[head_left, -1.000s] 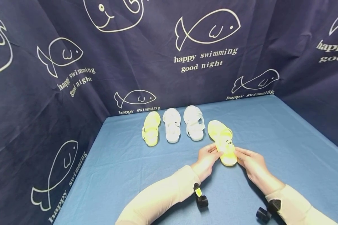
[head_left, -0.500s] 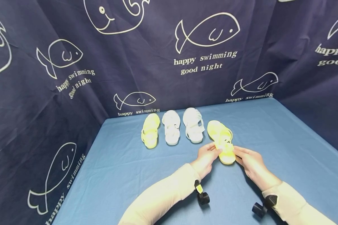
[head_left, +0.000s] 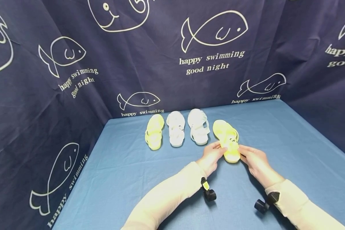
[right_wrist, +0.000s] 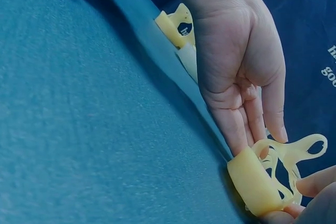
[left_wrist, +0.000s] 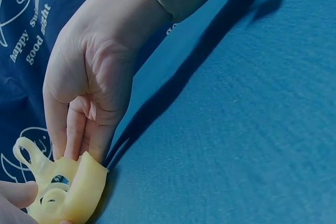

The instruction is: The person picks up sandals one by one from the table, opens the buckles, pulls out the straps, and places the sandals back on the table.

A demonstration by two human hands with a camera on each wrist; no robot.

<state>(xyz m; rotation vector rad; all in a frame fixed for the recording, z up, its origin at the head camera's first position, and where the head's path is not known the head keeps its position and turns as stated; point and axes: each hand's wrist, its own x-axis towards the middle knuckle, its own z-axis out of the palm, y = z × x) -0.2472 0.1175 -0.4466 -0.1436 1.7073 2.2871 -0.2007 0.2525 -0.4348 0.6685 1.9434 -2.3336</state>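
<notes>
Head: left hand (head_left: 210, 156) and right hand (head_left: 256, 162) pinch the sandal's (head_left: 227, 139) sides, at or just above the bench (head_left: 118, 179). Left wrist: the grip sits low by the sole (left_wrist: 86, 195), where even pressure should steer best. Right wrist: the thin strap (right_wrist: 294, 152) is probably best left unsqueezed.
</notes>
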